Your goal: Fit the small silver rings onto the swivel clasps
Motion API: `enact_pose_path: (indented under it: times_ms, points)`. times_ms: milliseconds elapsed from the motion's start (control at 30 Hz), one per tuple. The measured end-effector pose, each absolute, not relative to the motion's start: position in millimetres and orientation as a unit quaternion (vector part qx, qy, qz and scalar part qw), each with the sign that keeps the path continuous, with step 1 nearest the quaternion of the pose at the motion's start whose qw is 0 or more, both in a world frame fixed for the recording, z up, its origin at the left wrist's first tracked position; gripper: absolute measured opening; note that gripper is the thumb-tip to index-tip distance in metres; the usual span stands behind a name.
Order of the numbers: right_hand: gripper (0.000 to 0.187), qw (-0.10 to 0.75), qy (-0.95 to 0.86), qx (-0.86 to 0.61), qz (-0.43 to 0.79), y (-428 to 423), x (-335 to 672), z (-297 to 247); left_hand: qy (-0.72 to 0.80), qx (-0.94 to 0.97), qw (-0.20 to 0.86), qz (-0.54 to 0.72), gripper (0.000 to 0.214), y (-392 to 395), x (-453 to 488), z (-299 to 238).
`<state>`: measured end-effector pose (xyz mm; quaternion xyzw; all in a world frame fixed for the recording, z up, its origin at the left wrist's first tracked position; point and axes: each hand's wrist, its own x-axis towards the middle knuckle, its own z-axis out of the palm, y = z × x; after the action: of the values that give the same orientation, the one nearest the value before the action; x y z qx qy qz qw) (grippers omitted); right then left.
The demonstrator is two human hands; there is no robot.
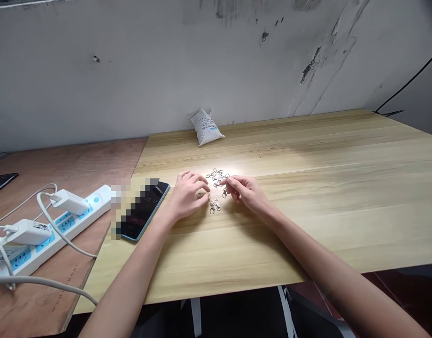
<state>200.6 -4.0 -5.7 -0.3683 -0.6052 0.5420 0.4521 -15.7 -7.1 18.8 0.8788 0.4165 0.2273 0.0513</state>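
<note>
Small silver lobster clasps with rings lie in a loose pile (216, 174) on the light wooden table, between my hands. My right hand (244, 191) is closed in a pinch at the right of the pile, with a lobster clasp (225, 192) hanging from its fingertips. My left hand (188, 196) rests on the table left of the pile, fingers curved and thumb apart from them. Part of another metal ring (199, 195) shows in that gap, mostly hidden by the hand. Nearer to me, a pair of clasps (215, 206) lies apart from the pile.
A phone (145, 211) lies left of my left hand. Farther left, a white power strip (61, 230) with chargers and cables rests on a reddish board (106, 162). A grey-white plastic parcel (206, 127) leans by the wall. The table's front edge (223, 296) is close to me.
</note>
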Motion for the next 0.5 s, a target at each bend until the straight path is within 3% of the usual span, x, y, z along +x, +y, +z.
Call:
enact_pose_path:
  times_ms: [133, 500]
  points:
    - [0.030, 0.447, -0.585, -0.358, 0.574, -5, 196, -7, 0.431, 0.850, 0.083, 0.291, 0.011, -11, -2, 19]
    - [0.021, 0.447, -0.576, -0.334, 0.597, -7, 193, -7, 0.435, 0.837, 0.117, 0.310, 0.012, -14, 7, 14]
